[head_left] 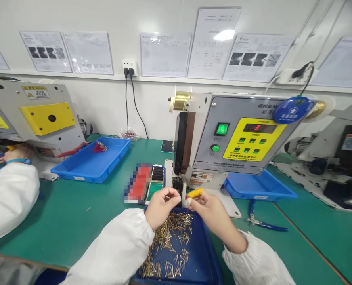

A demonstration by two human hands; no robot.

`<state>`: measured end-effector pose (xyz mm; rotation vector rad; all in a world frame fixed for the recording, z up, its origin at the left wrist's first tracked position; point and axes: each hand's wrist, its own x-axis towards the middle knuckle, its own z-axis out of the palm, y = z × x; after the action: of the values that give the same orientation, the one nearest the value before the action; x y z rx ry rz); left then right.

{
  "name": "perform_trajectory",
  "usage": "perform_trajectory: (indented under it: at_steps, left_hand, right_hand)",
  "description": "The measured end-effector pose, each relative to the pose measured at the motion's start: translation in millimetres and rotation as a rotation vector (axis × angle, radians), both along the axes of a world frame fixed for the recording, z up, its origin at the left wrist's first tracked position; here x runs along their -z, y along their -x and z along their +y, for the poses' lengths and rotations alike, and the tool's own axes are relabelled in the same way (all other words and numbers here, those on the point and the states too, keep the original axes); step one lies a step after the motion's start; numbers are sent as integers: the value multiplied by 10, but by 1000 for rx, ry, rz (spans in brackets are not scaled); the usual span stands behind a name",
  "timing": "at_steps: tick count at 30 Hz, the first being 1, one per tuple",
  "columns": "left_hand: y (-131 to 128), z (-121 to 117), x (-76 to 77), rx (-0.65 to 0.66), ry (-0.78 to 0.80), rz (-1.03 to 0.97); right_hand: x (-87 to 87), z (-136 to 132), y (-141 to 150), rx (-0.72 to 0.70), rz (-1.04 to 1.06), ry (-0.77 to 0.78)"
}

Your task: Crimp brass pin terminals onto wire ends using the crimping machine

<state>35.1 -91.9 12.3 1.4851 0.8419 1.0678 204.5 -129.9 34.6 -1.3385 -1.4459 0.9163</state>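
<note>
One yellow piece (pixel 195 192) pinched in right hand (pixel 208 211), left hand (pixel 162 208) just beside

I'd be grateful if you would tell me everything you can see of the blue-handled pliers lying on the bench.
The pliers lie flat on the green bench mat, right of the dark blue tray. They have two blue handles, apparently plastic-covered, spread in a wide V, and a small silver metal head; its tips are too small to make out. Only the mat appears to touch them, and no hand is on them.
</note>
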Motion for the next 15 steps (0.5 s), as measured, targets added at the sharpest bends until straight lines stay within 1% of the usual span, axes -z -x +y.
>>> perform_trajectory:
  at_steps: [5,9,12,15]
  left_hand:
    - [30,-43,-4,45,-104,127]
    - [51,-2,3,90,-170,187]
    - [58,15,-13,113,-216,211]
    - [62,5,-35,131,-253,243]
  right_hand:
    - [-7,-108,74,-34,-122,-16]
    - [-93,-123,102,-19,-284,-75]
    - [-171,-139,104,-31,-369,-98]
    - [-226,-200,43,-46,-450,-133]
